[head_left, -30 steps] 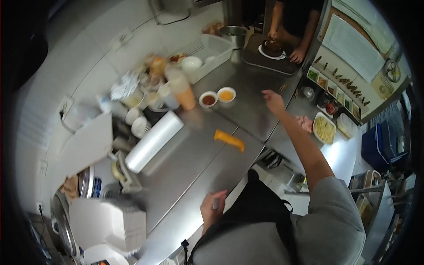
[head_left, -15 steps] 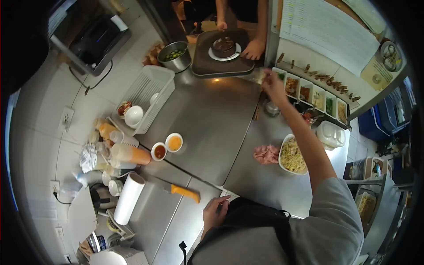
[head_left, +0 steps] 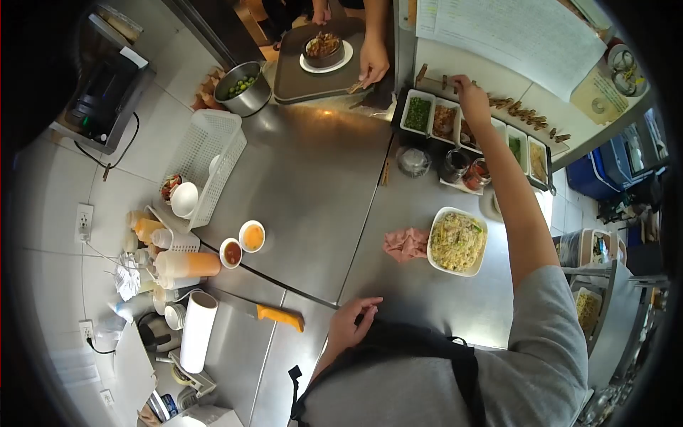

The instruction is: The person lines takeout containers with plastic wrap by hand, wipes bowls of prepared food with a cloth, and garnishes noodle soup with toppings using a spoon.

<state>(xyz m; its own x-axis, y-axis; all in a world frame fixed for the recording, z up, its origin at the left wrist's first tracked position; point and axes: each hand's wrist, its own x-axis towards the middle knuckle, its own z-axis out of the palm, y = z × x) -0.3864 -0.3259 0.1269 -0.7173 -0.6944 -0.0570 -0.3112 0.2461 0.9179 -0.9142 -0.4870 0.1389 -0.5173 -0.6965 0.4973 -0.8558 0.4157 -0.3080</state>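
My right hand (head_left: 471,99) is raised to the row of wooden clothespins (head_left: 523,114) on the back wall. Its fingertips are pinched on one clothespin, mostly covered by the hand. Below that arm, a white dish of fried rice (head_left: 458,242) stands on the steel counter, with a crumpled pink cloth (head_left: 405,244) touching its left side. My left hand (head_left: 352,324) hovers at the counter's near edge by my apron, holding nothing, fingers loosely apart. A yellow-handled knife (head_left: 279,317) lies to its left.
Across the counter, another person's hand (head_left: 374,60) is at a brown tray (head_left: 292,75) bearing a dark bowl (head_left: 324,50) on a white plate. Topping containers (head_left: 418,114) line the back right. Two sauce cups (head_left: 252,235), a white basket (head_left: 220,156) and squeeze bottles (head_left: 186,265) are left.
My right hand has moved from beside the topping containers to the clothespins. The other person's hand has shifted on the tray's right side. My view has turned, and my left hand stays near the edge.
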